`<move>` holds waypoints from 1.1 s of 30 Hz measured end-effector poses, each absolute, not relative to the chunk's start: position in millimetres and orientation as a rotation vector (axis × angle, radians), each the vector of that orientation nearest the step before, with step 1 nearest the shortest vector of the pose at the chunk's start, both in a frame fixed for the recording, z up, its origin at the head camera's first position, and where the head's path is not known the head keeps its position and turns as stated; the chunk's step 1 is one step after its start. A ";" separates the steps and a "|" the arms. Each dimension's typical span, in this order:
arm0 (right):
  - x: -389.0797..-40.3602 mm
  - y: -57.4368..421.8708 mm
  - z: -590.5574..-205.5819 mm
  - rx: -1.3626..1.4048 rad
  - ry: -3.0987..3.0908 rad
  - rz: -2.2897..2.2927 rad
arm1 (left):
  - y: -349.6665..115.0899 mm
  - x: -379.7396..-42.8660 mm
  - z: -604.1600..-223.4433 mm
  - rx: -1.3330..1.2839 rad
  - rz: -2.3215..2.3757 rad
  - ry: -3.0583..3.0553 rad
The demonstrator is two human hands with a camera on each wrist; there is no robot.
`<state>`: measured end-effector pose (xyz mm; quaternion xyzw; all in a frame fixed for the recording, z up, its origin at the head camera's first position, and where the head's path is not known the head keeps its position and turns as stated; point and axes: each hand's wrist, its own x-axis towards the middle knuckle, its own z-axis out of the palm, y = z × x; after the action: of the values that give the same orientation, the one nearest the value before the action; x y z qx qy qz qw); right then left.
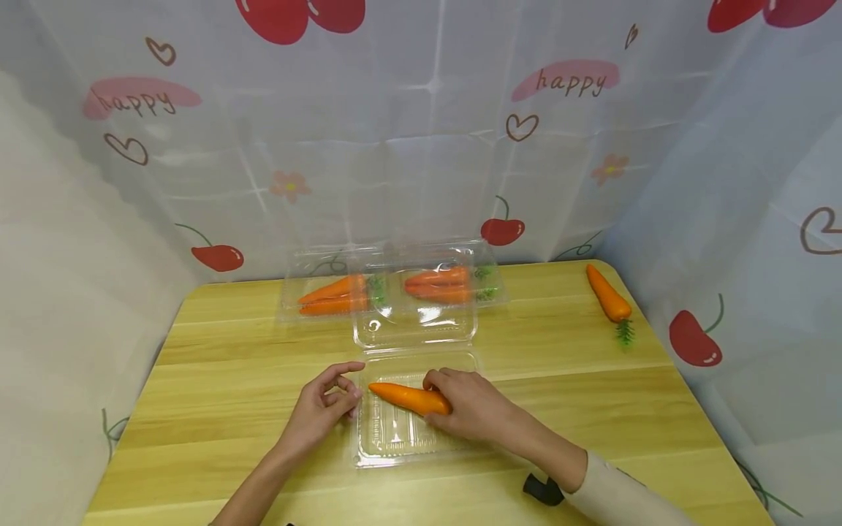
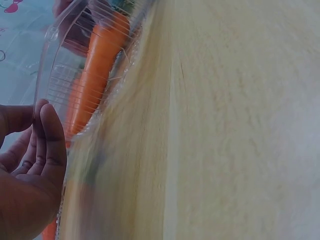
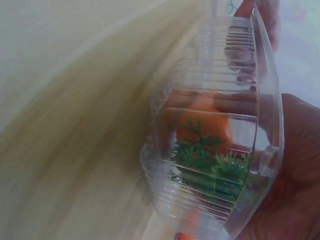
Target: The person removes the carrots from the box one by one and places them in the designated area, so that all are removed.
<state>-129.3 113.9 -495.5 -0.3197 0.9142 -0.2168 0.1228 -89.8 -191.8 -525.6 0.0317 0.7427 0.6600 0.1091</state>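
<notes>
We gripped a carrot [image 1: 409, 398] in our right hand [image 1: 470, 405], its tip at 9 o'clock, over the open tray [image 1: 395, 438] at table [image 1: 230, 380] centre. Our left hand [image 1: 324, 408], fingers loosely curled and holding nothing, rested at the tray's 9 o'clock edge.

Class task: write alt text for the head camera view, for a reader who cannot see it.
A person's right hand holds an orange toy carrot over an open clear plastic box on a wooden table, while the left hand rests at the box's left edge. Behind it lie two closed clear boxes of carrots, and a loose carrot at far right.
</notes>
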 end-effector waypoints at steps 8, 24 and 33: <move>-127.4 114.5 -498.9 -0.892 2.694 -0.695 | -190.6 -90.4 -525.4 0.104 1.949 2.176; -124.7 124.9 -490.9 -0.779 2.742 -0.900 | -191.7 -92.2 -528.9 0.109 1.951 2.195; -123.3 146.3 -476.8 -0.625 2.749 -1.115 | -190.0 -90.6 -526.3 0.109 1.943 2.197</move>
<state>-123.3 146.3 -476.8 -0.2060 0.9054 -0.3671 0.0548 -90.6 -190.0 -526.3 0.0368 0.7446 0.6584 0.1033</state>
